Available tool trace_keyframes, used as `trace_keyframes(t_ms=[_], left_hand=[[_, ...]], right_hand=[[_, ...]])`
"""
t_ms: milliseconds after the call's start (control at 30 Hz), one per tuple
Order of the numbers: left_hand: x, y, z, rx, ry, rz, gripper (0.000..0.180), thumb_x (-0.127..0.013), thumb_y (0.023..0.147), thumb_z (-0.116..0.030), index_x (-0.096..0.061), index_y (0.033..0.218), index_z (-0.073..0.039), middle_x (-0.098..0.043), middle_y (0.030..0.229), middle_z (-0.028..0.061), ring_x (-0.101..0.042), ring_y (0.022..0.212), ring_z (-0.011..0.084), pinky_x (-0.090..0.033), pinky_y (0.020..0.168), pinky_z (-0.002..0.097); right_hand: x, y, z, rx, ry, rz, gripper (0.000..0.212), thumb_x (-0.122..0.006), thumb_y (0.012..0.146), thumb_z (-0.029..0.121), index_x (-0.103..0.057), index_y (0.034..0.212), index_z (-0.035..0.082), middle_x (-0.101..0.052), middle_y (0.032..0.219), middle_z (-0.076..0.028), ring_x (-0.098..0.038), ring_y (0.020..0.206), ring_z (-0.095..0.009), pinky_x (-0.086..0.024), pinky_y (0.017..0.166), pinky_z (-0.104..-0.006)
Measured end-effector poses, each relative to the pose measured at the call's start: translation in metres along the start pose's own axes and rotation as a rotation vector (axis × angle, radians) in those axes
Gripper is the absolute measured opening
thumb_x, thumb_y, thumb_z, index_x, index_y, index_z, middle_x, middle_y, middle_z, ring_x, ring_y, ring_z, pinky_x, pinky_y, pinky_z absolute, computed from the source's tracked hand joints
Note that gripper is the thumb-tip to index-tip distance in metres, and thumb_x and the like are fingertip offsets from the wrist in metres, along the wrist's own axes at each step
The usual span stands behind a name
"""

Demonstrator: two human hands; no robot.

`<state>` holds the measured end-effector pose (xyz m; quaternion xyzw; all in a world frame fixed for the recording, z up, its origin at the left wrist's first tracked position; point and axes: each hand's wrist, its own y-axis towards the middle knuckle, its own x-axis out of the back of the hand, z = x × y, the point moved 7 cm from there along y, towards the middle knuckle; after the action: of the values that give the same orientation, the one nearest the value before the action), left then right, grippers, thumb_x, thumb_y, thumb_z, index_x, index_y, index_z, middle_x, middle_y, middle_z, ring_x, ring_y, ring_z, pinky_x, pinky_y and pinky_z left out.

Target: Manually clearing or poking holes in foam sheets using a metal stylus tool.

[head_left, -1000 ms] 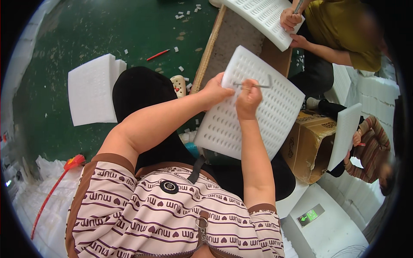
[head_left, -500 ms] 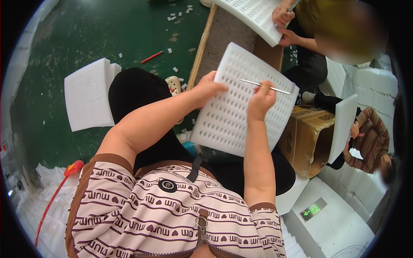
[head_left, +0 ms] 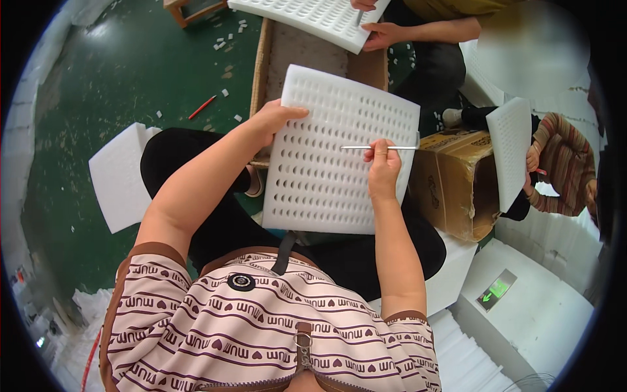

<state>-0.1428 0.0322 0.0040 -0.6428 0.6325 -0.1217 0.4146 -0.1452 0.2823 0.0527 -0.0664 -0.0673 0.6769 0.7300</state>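
Mid-frame, a white board point(head_left: 320, 173) is under my right hand point(head_left: 384, 171), pinching a stick point(head_left: 356, 147); my left hand point(head_left: 277, 119) pinches the board's edge.

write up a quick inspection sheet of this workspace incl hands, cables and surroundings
surface: green floor, scuffed
things in hand: white slotted board; metal rod over it
clutter: white scraps and red pencil-like stick on the floor
hands: left hand grips the board's left edge; right hand holds the rod
cables: thin dark strands at lower right, possibly wires
surroundings: open cardboard box; person in stripes and person in olive, each holding a similar board
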Motion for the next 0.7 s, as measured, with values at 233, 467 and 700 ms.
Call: trace_keyframes(t_ms=[233,467,700], left_hand=[[-0.006,-0.016,0.0,-0.051,-0.095,0.021,0.04,-0.065,0.082,-0.008,-0.055,0.12,0.002,-0.066,0.103,0.0202,-0.068,0.087,0.0291,-0.057,0.076,0.0427],[-0.006,-0.015,0.006,-0.051,-0.098,0.013,0.036,-0.064,0.082,-0.005,-0.056,0.117,0.001,-0.066,0.102,0.019,-0.068,0.085,0.0269,-0.057,0.075,0.0407],[-0.001,-0.018,0.01,-0.049,-0.163,-0.041,0.035,-0.064,0.081,-0.004,-0.056,0.115,0.0,-0.067,0.099,0.018,-0.068,0.082,0.0258,-0.057,0.073,0.0389]], right_hand=[[-0.01,0.006,0.041,0.429,-0.393,0.001,0.017,-0.05,0.099,0.016,-0.058,0.088,0.005,-0.055,0.076,-0.002,-0.051,0.066,-0.013,-0.045,0.064,-0.026],[-0.044,0.012,0.024,0.791,-0.813,0.122,0.013,-0.051,0.097,0.011,-0.058,0.088,0.004,-0.056,0.076,-0.003,-0.05,0.065,-0.016,-0.044,0.063,-0.0274],[-0.032,0.014,0.039,0.489,-0.476,0.037,0.019,-0.046,0.1,0.014,-0.058,0.087,0.006,-0.056,0.078,-0.002,-0.049,0.068,-0.014,-0.044,0.067,-0.0248]])
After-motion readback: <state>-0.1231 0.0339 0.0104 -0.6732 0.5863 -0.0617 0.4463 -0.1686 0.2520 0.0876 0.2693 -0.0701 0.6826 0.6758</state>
